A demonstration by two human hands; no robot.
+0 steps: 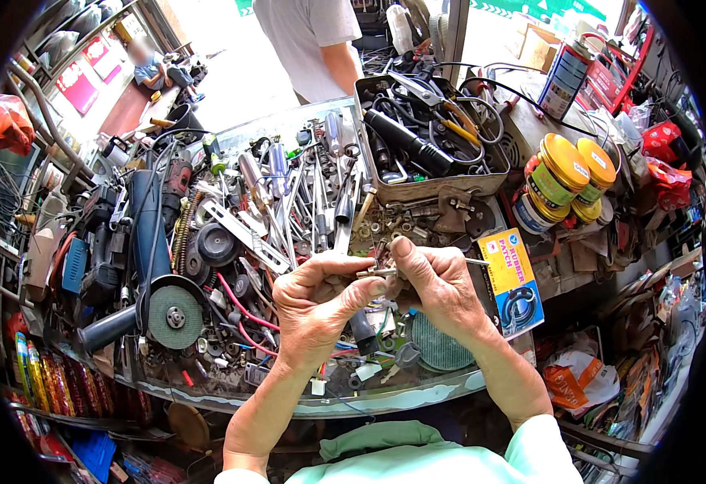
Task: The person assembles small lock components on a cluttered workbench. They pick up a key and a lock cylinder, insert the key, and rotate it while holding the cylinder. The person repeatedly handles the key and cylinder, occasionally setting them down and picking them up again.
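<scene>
Over the middle of the cluttered bench, my left hand (318, 297) and my right hand (443, 292) meet, fingers closed. Between the fingertips is a small brass-coloured metal part (379, 273), pinched by the left thumb and forefinger. The right thumb and fingers grip the same piece from the other side; its far end is partly hidden by them. A thin metal rod (477, 261) shows beyond the right hand, and I cannot tell if it is held. Beneath the hands lie a round green abrasive disc (441, 345) and a dark-handled tool (362, 332).
An angle grinder (159, 310) lies at left among loose tools and screwdrivers (278, 167). A metal box (429, 189) full of tools stands at the back. To the right are a yellow and blue box (512, 282) and yellow tubs (563, 168). A person (312, 48) stands beyond the bench.
</scene>
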